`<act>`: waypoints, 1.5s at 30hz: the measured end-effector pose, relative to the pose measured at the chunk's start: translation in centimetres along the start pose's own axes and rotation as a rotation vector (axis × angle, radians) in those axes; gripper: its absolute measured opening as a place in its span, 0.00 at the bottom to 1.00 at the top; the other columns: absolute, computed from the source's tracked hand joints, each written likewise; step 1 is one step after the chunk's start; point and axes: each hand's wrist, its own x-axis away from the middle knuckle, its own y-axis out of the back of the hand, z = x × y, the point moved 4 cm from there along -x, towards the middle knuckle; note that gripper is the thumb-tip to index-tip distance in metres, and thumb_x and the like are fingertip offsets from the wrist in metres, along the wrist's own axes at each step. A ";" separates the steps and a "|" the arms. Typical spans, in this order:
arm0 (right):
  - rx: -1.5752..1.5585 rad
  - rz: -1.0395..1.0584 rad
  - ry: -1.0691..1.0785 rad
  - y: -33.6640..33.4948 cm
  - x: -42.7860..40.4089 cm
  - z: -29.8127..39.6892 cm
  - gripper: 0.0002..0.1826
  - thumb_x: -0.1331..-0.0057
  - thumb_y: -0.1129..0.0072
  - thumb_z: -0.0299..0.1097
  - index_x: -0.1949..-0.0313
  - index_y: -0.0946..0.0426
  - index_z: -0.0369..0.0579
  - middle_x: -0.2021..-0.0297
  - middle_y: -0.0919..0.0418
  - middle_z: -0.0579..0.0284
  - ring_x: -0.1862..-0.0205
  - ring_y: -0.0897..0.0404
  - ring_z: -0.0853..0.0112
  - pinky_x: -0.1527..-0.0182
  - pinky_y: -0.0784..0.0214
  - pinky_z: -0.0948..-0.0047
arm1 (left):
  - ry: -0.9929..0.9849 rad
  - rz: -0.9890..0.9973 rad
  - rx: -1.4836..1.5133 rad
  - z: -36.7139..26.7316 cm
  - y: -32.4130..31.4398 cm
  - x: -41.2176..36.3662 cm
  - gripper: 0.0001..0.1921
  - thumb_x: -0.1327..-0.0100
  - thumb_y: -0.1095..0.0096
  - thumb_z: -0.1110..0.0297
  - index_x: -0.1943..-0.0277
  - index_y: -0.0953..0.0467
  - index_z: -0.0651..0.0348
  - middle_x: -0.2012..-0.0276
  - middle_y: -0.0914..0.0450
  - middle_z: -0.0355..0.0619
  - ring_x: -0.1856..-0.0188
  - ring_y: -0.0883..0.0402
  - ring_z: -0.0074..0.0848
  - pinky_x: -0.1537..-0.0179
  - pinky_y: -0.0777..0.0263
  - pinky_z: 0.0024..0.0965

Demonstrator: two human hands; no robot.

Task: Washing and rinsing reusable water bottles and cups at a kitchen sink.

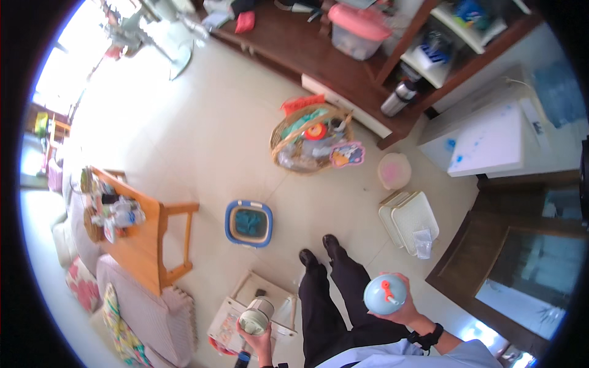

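In my left hand is a pale travel cup with a cream-green lid, tilted so that its top faces me. My right hand grips a round light-blue cup from its far side; an orange piece with a short clear spout or straw sits on its top. The two cups are well apart, one on each side of my legs. Below the left cup stands a small cream stand with rails. A small dark object lies on it.
A blue-rimmed basin holding teal cloth in water stands on the floor. Farther off are a wicker basket full of items, a round lidded tub and cream trays. A wooden table and sofa are left; a brown cabinet stands ahead.
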 end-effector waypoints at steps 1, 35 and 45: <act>-0.038 -0.020 0.022 -0.1 0.6 1.0 0.55 0.61 0.21 0.33 0.41 0.55 0.48 0.41 0.41 0.44 0.40 0.36 0.60 0.40 0.42 0.62 | -0.033 0.023 0.052 -1.8 0.2 -0.7 0.49 0.62 0.25 0.74 0.37 0.50 0.62 0.43 0.41 0.51 0.40 0.40 0.38 0.38 0.46 0.38; -0.313 -2.017 -0.246 -18.3 47.0 -0.6 0.54 0.57 0.24 0.30 0.38 0.56 0.45 0.46 0.38 0.52 0.44 0.34 0.64 0.43 0.38 0.64 | -1.241 1.340 0.120 -27.0 -10.3 17.2 0.48 0.60 0.23 0.70 0.37 0.47 0.61 0.45 0.36 0.51 0.43 0.35 0.36 0.42 0.39 0.38; -0.362 -1.972 -0.267 -13.6 58.9 -5.5 0.53 0.59 0.22 0.34 0.41 0.54 0.41 0.49 0.34 0.50 0.46 0.31 0.64 0.44 0.38 0.66 | -1.447 1.534 0.067 -25.7 -14.3 39.5 0.51 0.64 0.20 0.67 0.37 0.47 0.63 0.46 0.36 0.52 0.43 0.34 0.37 0.42 0.38 0.38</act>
